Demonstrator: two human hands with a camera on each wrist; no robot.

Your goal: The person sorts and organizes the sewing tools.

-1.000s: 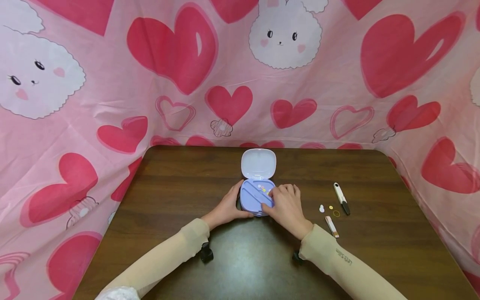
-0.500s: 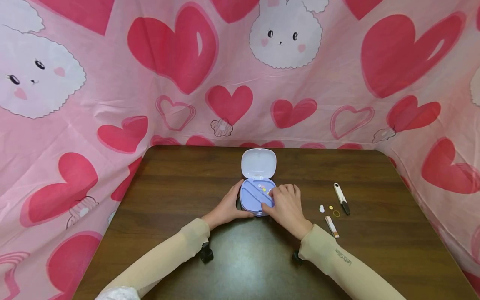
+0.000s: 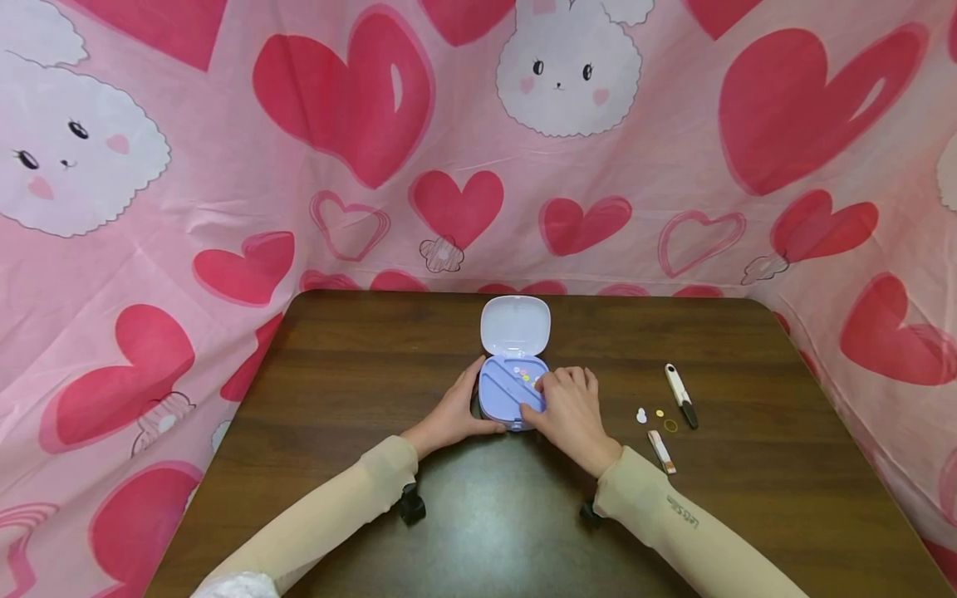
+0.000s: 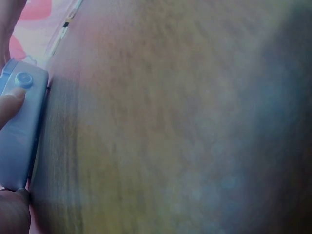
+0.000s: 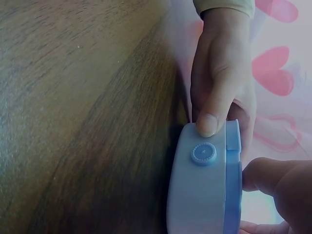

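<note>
A small case point(image 3: 498, 399) stands mid-table, its whitish lid point(image 3: 516, 326) tipped back. A periwinkle tray point(image 3: 508, 395) with a diagonal divider fills its top, and small white, pink and yellow pieces point(image 3: 522, 375) lie in the far compartment. My left hand point(image 3: 452, 413) grips the case's left side; in the right wrist view its thumb point(image 5: 208, 124) is beside the round front button point(image 5: 204, 153). My right hand point(image 3: 571, 413) is curled over the tray's right part, thumb and forefinger on either side of the divider's end. The forefinger's tip is partly hidden.
To the right lie a slim white-and-black tool point(image 3: 681, 396), a nail clipper point(image 3: 661, 453), a white two-lobed piece point(image 3: 641, 415), a small yellow disc point(image 3: 660, 413) and a thin yellow ring point(image 3: 670, 426). Pink heart-print cloth point(image 3: 456, 216) hangs behind the wooden table point(image 3: 359, 357).
</note>
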